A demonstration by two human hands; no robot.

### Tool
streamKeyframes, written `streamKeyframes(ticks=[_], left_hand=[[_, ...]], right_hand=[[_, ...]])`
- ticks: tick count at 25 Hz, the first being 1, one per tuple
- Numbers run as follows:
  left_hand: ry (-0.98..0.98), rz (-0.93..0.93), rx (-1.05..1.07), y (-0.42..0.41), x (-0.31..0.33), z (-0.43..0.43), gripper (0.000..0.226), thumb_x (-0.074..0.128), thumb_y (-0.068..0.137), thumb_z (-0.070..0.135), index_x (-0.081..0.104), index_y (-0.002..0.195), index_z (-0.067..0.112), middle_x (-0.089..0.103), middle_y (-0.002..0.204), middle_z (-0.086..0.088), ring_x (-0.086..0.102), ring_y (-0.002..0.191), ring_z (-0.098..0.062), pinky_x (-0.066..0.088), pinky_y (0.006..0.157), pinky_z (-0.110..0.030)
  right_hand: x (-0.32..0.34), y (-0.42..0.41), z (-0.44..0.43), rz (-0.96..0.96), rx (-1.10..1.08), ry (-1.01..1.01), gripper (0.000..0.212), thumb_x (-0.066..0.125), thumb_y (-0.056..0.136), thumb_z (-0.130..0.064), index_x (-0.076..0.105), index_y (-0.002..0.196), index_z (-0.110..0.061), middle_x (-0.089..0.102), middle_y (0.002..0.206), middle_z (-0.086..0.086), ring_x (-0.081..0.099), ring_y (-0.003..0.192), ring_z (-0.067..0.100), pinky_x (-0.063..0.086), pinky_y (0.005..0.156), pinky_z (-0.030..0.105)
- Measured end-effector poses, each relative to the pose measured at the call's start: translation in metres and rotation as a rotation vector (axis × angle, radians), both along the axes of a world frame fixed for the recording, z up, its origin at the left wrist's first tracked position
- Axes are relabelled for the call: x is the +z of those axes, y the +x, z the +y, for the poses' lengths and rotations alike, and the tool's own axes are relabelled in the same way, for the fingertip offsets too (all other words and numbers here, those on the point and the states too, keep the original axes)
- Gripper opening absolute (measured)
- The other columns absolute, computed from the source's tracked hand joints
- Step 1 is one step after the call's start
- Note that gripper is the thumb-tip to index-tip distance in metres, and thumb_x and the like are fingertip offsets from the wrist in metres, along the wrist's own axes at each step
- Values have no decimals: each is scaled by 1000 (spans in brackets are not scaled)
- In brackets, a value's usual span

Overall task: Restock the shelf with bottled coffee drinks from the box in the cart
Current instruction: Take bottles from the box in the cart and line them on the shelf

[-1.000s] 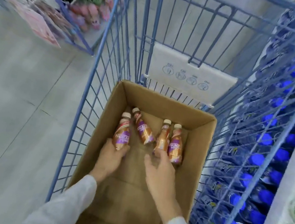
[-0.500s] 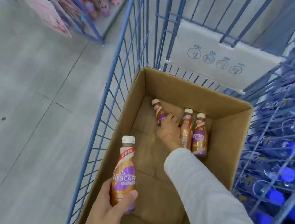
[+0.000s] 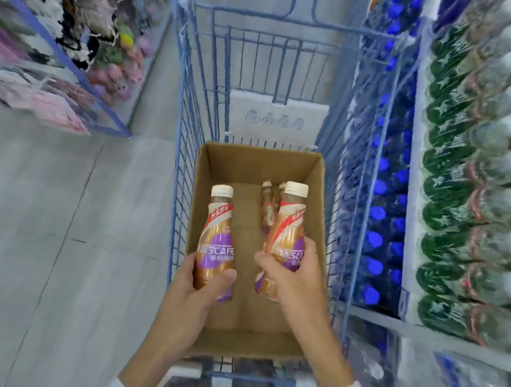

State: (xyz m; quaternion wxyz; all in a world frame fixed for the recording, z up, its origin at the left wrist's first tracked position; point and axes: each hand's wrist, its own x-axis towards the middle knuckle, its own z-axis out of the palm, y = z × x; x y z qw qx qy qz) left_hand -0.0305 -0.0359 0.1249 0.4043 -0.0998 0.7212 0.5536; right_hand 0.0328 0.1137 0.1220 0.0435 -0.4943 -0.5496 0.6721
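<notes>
An open cardboard box (image 3: 322,205) sits in a blue wire cart (image 3: 186,133). My left hand (image 3: 193,288) grips one brown coffee bottle with a white cap and purple label (image 3: 217,237), held upright above the box's left side. My right hand (image 3: 295,279) grips a second coffee bottle (image 3: 287,229) upright above the box's right side. More coffee bottles (image 3: 268,204) lie on the box floor at the far end, partly hidden behind the right-hand bottle.
Shelves on the right hold blue-capped bottles (image 3: 380,215) and green bottles (image 3: 439,225), blurred by motion. A grey shelf edge (image 3: 427,336) juts out at the right. A blue-framed rack of plush goods (image 3: 72,24) stands at the left. Grey floor (image 3: 34,239) lies left of the cart.
My right hand has picked up a bottle from the box floor and lifted it. Both hands now hold bottles up above the box. The view has pulled back and up.
</notes>
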Motion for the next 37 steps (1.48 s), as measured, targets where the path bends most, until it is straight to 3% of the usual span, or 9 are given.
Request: streamKeyframes(ticks=[3,6,12,16,18,23,26,32,37], left_hand=[[99,13,-143,17,37,-13,48,82,79,43,61,120,31,74,102,13,71,94,-5,58,92,-41],[182,59,-277,39,71,-20,48,81,72,43,65,115,31,75,104,7,72,99,-16,57,94,-46],[389,72,-677,107,135,-8,48,85,75,33,66,118,23,77,101,1,73,85,-9,55,68,-20],[494,-36,-942,183,163,12,71,87,52,45,69,116,22,76,107,-9,73,99,-31,57,90,-51],[538,-97,-1051,230,171,19,82,92,42,45,69,116,18,76,108,-13,73,98,-35,55,93,-56],[674,-198,-1303,369,198,11,106,98,20,54,69,111,7,76,83,-6,70,70,-19,57,74,-38],[757,-252,-1418,459,221,-11,94,97,24,43,69,105,4,74,79,-5,68,63,-14,57,59,-28],[893,-241,-1465,610,271,-42,52,93,49,22,71,95,9,75,80,-6,68,67,-19,59,64,-32],[1052,-52,-1472,683,320,-24,35,87,71,16,68,101,14,78,86,1,72,74,-14,58,76,-35]], right_hand=[[65,42,-29,103,-132,-4,43,83,78,-15,58,111,-27,72,88,-4,69,73,11,58,69,33],[110,85,-54,156,-287,28,39,81,79,-12,60,110,-24,72,87,0,69,71,16,58,67,35],[175,200,-98,213,-677,148,47,86,70,-18,61,110,-27,74,90,-1,72,75,14,57,66,30],[203,287,-132,218,-940,268,43,80,79,-12,61,115,-26,75,87,-7,72,76,11,58,65,25],[215,334,-154,217,-1054,337,40,80,78,-8,62,112,-21,73,81,-8,69,69,8,53,58,18],[245,462,-228,196,-1314,470,50,80,59,-24,65,107,-21,71,80,-9,66,69,4,50,60,15],[264,543,-272,218,-1418,568,53,81,58,-19,63,108,-17,72,79,-8,67,68,5,51,60,17],[311,683,-315,172,-1498,789,33,79,80,-4,61,107,-14,70,84,-2,66,69,9,54,59,23],[345,758,-292,74,-1440,925,48,84,79,-16,56,117,-13,70,101,1,67,86,13,53,70,24]])
